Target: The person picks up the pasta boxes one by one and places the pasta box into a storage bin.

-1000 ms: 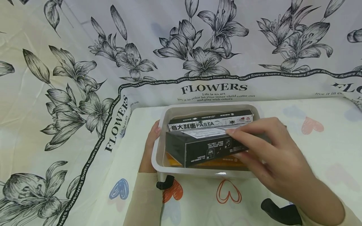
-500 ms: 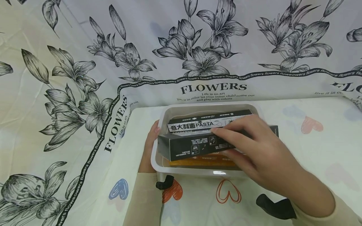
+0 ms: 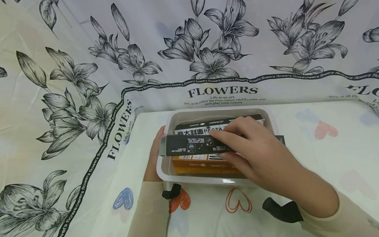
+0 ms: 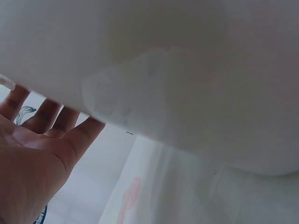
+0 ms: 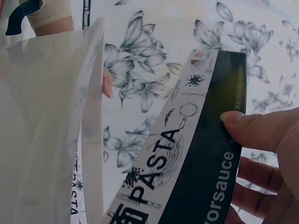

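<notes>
My right hand pinches a long black pasta box above a white plastic bin, thumb on one side and fingers on the other. In the right wrist view the box shows a white panel marked PASTA and a dark face ending in "vorsauce". Inside the bin lie a black-and-white pasta box at the back and an orange box at the front. My left hand rests against the bin's left side; in the left wrist view its fingers reach straight along the wall.
A pale cloth printed with hearts covers the table. Behind and to the left hangs a curtain with black lily drawings and FLOWERS lettering. A black strap piece sits at my right wrist and another at the left.
My right hand has moved left with the black box, which has turned from slanted to nearly level across the bin. More of the orange box shows. The left hand stays at the bin.
</notes>
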`<state>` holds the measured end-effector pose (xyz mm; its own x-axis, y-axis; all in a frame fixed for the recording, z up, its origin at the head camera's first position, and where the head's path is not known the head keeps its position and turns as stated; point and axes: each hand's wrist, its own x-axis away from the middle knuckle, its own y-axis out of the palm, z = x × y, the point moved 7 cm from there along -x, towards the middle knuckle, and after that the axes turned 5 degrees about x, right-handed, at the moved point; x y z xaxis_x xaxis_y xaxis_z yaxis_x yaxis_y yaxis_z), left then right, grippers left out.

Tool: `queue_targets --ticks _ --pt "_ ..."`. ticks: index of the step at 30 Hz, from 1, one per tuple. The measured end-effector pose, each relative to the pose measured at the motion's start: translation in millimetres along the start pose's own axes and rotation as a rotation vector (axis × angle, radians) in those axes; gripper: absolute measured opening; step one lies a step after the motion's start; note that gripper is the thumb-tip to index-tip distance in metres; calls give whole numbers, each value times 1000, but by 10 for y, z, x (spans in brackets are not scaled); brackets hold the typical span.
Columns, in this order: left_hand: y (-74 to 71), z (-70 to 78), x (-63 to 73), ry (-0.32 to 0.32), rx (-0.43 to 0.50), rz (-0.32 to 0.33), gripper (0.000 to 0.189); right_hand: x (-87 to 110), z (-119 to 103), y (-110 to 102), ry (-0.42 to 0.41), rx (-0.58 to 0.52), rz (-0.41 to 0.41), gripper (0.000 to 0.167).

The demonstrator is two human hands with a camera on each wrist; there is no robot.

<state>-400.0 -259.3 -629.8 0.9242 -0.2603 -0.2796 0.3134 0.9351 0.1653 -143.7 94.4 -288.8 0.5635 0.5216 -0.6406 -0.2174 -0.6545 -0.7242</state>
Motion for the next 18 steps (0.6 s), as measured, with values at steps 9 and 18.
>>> queue_targets --ticks 9,18 --pt "1114 1401 451 -130 -42 195 50 -100 45 107 -3 18 -48 52" --pt "740 962 354 -221 -144 228 55 -181 122 249 47 35 -190 49"
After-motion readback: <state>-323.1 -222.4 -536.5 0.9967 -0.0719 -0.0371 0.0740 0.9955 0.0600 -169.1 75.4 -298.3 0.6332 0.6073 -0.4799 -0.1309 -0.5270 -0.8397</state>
